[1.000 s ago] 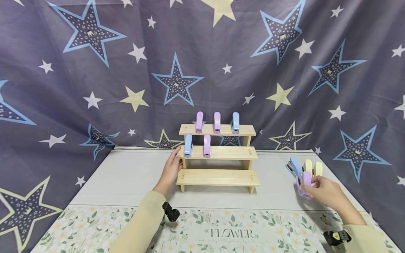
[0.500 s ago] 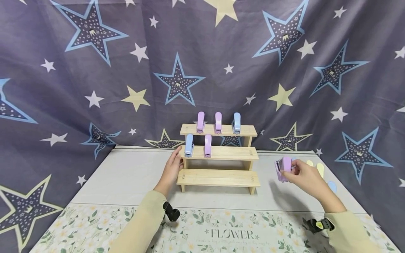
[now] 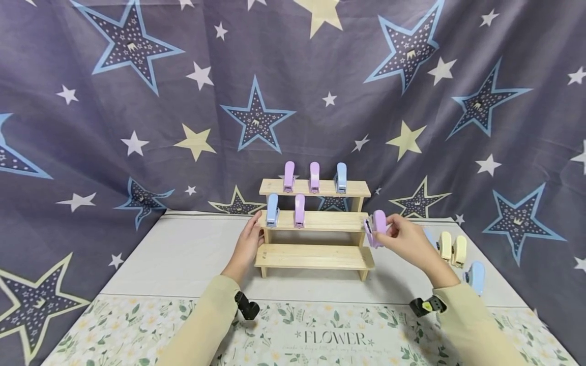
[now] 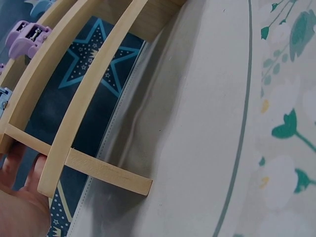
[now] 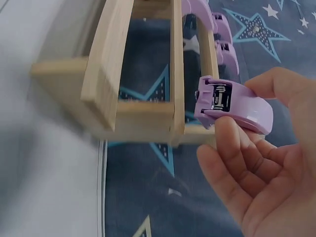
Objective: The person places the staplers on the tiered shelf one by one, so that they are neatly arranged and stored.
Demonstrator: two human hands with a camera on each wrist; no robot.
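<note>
A three-tier wooden shelf [image 3: 320, 221] stands on the table. Its top tier carries two purple staplers and a blue one [image 3: 341, 178]. The middle tier carries a blue stapler [image 3: 272, 210] and a purple one [image 3: 299, 210]. My right hand [image 3: 389, 231] pinches another purple stapler [image 3: 376, 227] just off the right end of the middle tier. In the right wrist view that stapler [image 5: 237, 106] sits between thumb and fingers, beside the shelf's side frame [image 5: 175, 74]. My left hand [image 3: 251, 239] rests against the shelf's left side, and its fingers [image 4: 22, 168] touch the frame.
Two yellow staplers [image 3: 451, 249] and a blue one [image 3: 476, 277] lie on the white cloth at the right, with another blue one partly hidden behind my right hand. A floral mat [image 3: 320, 335] covers the table's front edge. A star-print cloth hangs behind.
My right hand lifted the purple stapler from the group at the right and carried it leftward to the shelf's right end. The left hand has stayed on the shelf.
</note>
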